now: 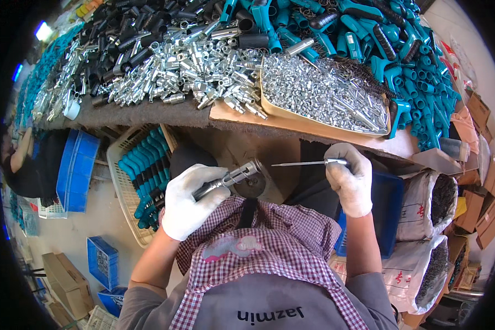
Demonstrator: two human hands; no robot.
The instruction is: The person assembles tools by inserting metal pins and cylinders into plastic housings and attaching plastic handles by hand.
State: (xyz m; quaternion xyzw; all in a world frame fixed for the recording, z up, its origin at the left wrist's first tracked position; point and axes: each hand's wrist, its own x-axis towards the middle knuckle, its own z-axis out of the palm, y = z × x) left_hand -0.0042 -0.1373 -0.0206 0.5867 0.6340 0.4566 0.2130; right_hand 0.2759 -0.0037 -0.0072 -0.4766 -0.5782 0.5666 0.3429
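White-gloved, my left hand [186, 206] is closed round a shiny metal slotted tube [240, 174], whose open end points up and to the right. My right hand [348, 179], also gloved, grips a thin metal rod [298, 163] by its thicker end. The rod's tip points left toward the tube, with a gap between the two. Both hands are above my lap, just short of the workbench. On the bench ahead lies a pile of silver metal fittings [176, 71], and beside it a shallow tray [291, 114] holds many tiny metal pieces.
Teal tool housings [363, 33] and black tubes [121, 33] heap up on the bench. A cream basket [119, 181] of teal-and-black handles stands at left, a blue crate [388, 203] at right by white sacks [418, 264]. Another person's arm [22, 148] shows at far left.
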